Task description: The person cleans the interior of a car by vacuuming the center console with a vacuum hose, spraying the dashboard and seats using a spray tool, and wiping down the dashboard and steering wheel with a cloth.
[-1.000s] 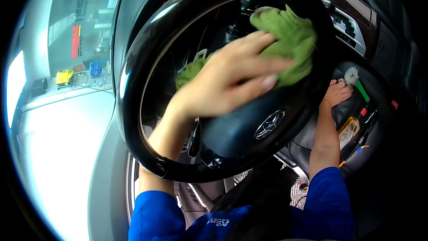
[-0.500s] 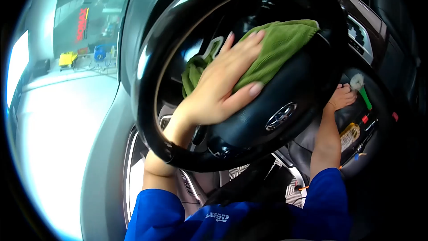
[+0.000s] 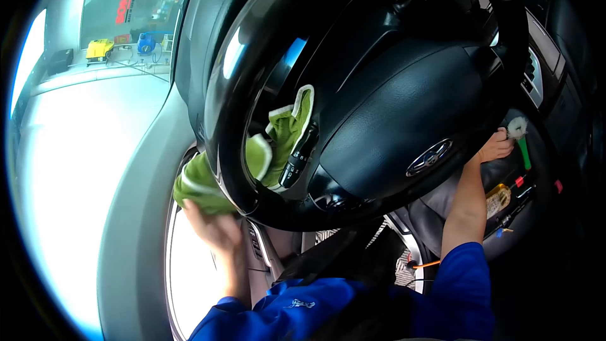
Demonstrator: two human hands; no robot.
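My left hand (image 3: 214, 230), slightly blurred, is closed on a green cloth (image 3: 205, 180) with pale edging at the lower left of the steering wheel (image 3: 228, 151). The cloth passes by the rim, and another part of it lies inside the wheel beside the black control stalk (image 3: 298, 163). My right hand (image 3: 497, 146) rests on the dark seat at the right, its fingers curled next to a brush (image 3: 524, 151) with a green handle and white bristles. Whether those fingers hold anything is hidden.
On the seat (image 3: 442, 205) lie a bottle with yellow liquid (image 3: 497, 201) and thin tools. The gear panel (image 3: 535, 79) is at the right. Through the windshield, yellow equipment (image 3: 99, 50) and a blue device (image 3: 146, 43) show.
My left hand has moved down and left from the wheel's hub to the lower left rim, taking the cloth along. My right hand's fingers have curled more. The view has shifted.
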